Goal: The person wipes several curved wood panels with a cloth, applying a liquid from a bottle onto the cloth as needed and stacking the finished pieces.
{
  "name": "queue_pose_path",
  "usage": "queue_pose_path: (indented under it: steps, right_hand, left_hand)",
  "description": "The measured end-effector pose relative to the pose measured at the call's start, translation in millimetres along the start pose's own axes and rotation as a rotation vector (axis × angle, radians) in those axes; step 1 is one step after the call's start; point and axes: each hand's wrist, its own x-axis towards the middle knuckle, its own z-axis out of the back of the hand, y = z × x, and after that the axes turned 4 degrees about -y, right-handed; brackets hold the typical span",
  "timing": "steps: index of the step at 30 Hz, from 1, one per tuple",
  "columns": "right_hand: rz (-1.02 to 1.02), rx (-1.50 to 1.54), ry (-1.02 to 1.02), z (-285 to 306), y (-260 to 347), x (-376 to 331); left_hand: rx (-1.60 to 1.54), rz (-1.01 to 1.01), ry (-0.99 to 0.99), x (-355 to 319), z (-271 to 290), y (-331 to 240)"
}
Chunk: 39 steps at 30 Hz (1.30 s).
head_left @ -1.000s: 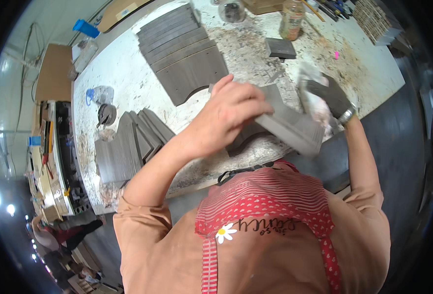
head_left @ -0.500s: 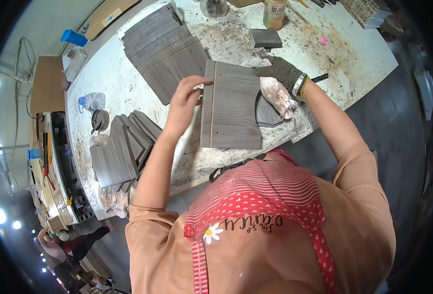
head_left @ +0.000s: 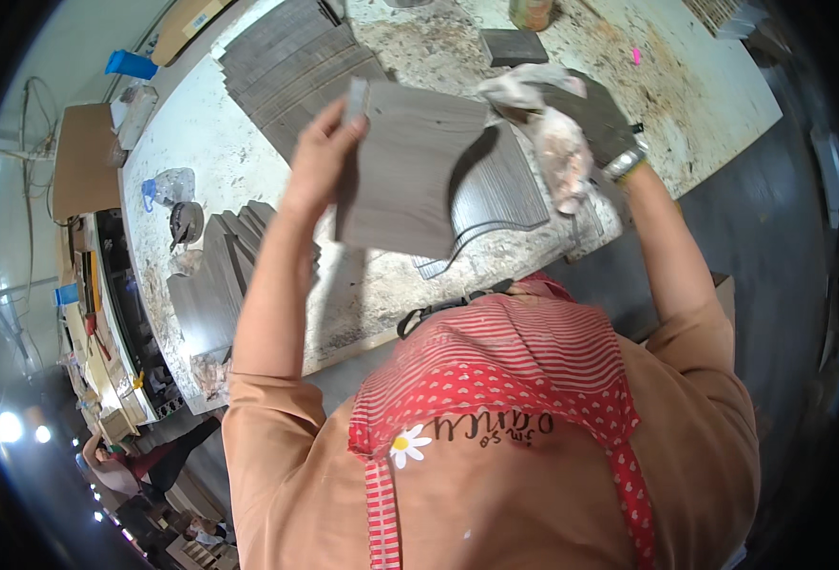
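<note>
My left hand (head_left: 321, 160), bare, grips the left edge of a grey wood-grain panel (head_left: 405, 166) with a curved cut-out on its right side. The panel is tilted and held above the table, slightly blurred. Beneath it, a second grey panel (head_left: 513, 185) with a curved edge lies partly covered on the table. Over to the right, my right hand (head_left: 592, 119) wears a dark glove and is closed on a stained white rag (head_left: 562, 157), apart from the lifted panel.
A row of overlapping grey panels (head_left: 286, 71) lies at the back left of the worn white table (head_left: 343, 309). More curved panels (head_left: 215, 280) stand nearer left, beside a tape roll (head_left: 187, 223) and a plastic bottle (head_left: 171, 185). A dark block (head_left: 513, 47) sits farther back.
My left hand has raised the panel and shifted it left, uncovering more of the panel beneath. My right hand has moved off the panel to the right with the rag.
</note>
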Motion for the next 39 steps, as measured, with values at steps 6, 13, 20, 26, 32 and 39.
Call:
queue_pose_path:
  steps: [6,13,20,26,32,39]
  right_hand:
    - [-0.708,0.812,-0.100,18,10,-32]
    - [-0.666,0.869,-0.049,9,23,-42]
    - [-0.378,0.367,0.019,6,-5,-79]
    - [-0.666,0.823,-0.126,10,28,-55]
    - [-0.688,0.858,-0.079,11,41,-51]
    - [-0.710,0.812,-0.165,29,19,-78]
  left_hand:
    - [0.829,-0.484,0.046,44,52,-87]
    - [1.166,-0.593,0.115,80,38,-37]
    - [0.946,-0.834,0.067,7,-26,18]
    - [1.085,-0.637,0.190,-47,-88,47]
    - [1.044,-0.508,0.267,-10,-97,39]
    - [0.241,-0.315,0.115,0,-59,7]
